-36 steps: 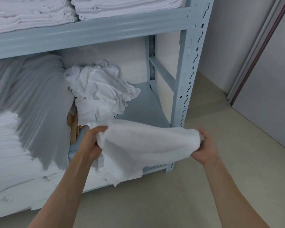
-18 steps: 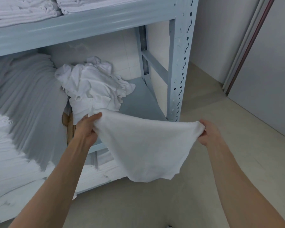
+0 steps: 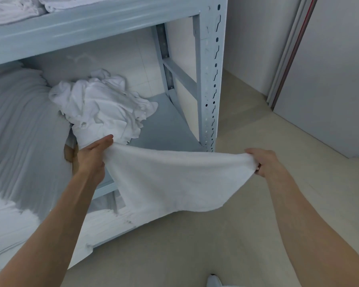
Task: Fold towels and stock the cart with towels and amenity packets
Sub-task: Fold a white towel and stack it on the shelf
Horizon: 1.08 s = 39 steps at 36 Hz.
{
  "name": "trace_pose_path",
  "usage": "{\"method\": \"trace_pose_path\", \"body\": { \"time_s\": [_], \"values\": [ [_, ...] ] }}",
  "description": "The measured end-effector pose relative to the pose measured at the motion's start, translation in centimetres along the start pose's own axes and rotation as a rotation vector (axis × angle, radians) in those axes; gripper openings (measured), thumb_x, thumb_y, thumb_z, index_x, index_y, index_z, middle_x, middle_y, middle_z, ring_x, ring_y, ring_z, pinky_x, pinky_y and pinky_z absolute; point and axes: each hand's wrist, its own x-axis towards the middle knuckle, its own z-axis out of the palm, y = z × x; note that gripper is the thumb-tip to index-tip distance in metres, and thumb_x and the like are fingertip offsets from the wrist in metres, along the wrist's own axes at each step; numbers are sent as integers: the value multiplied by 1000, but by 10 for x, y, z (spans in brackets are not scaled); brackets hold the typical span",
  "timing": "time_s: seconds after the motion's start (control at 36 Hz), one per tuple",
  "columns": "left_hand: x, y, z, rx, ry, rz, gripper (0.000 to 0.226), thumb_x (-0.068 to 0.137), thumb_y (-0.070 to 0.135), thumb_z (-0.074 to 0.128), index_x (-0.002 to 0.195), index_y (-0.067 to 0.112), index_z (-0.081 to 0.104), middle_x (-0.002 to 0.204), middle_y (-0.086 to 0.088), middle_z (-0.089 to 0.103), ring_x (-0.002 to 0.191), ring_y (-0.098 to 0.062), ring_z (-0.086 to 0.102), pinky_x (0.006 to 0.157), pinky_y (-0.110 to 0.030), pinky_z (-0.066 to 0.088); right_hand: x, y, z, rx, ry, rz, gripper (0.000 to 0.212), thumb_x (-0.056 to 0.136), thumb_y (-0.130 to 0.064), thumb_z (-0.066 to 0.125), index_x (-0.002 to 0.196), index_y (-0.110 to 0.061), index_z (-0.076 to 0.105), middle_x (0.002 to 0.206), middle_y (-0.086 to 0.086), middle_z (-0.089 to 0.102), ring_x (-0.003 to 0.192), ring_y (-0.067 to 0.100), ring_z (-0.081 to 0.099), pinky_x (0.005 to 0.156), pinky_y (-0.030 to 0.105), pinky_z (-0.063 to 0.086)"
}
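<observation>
A white towel (image 3: 170,181) hangs stretched between my two hands in front of the shelf. My left hand (image 3: 93,156) pinches its left top corner, and my right hand (image 3: 263,162) grips its right top corner. The towel sags down in the middle, above the floor. Behind it, a crumpled heap of white towels (image 3: 100,108) lies on the grey middle shelf (image 3: 166,129). No cart or amenity packets are in view.
The grey metal rack's post (image 3: 211,79) stands just right of the heap. Folded white linen (image 3: 15,9) fills the top shelf; stacked linen (image 3: 19,131) fills the left side. A brown cardboard edge (image 3: 68,154) shows by my left wrist. A grey door (image 3: 330,69) stands at right over beige floor.
Both hands have drawn apart and lifted, pulling the towel out of its bunched state into a flat, stretched sheet away from the shelf.
</observation>
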Motion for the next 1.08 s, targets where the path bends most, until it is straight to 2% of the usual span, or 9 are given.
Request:
{"method": "trace_pose_path", "body": {
  "time_s": [0.08,0.19,0.33,0.44,0.61,0.72,0.81,0.92,1.08],
  "values": [
    [3,-1,-5,105,-38,45,24,87,9,73,111,14,74,117,1,72,105,-12,64,101,-30,49,-4,-5,0,-5,51,-107,17,80,-6,77,72,-4,61,76,11,61,57,17,56,40,21,46],
    [7,-3,-12,309,-66,175,24,88,9,73,110,20,74,87,-2,64,89,-17,55,90,-29,48,-8,-12,0,5,77,-288,19,83,-4,72,102,-3,75,90,8,67,74,17,58,58,20,49],
    [7,-9,-13,378,-51,241,26,88,3,72,111,16,74,71,11,59,66,1,54,69,-8,48,-8,-18,-2,-48,58,-365,22,84,-5,71,104,-12,75,84,2,65,66,8,54,50,10,43],
    [4,-12,-10,363,-41,237,29,87,0,71,111,16,73,88,1,66,73,0,55,73,-7,47,-7,-20,-1,-159,48,-431,28,83,-1,69,109,-10,76,94,9,65,81,19,59,70,27,48],
    [0,-19,-7,411,-39,166,34,83,-3,74,110,18,75,92,-5,67,79,-12,57,82,-22,51,-11,-22,5,-416,45,-599,35,82,5,62,108,-13,76,99,11,66,84,18,56,68,24,46],
    [-3,-21,-3,462,-58,168,37,85,-7,69,108,21,74,106,-9,68,92,-17,59,85,-24,49,-14,-23,9,-792,83,-755,34,86,3,59,101,-22,77,110,10,52,117,27,44,96,32,40],
    [-4,-21,-1,522,-68,194,45,84,-13,61,108,22,72,101,-6,60,87,-15,51,81,-20,44,-17,-26,9,-920,116,-787,34,88,1,58,97,-26,76,104,4,44,121,28,38,100,37,34],
    [-4,-18,-6,564,-40,211,47,82,-16,57,109,19,74,95,-5,60,67,-10,44,66,-16,41,-19,-30,2,-906,182,-763,24,88,-12,69,106,-26,76,114,9,60,122,28,41,103,41,34],
    [-2,-17,-7,564,-27,201,47,79,-17,59,105,20,74,102,-6,64,77,-12,51,71,-14,43,-21,-31,-6,-661,137,-660,16,82,-17,78,97,-21,77,109,7,71,102,23,63,87,29,47]
  ]
}}
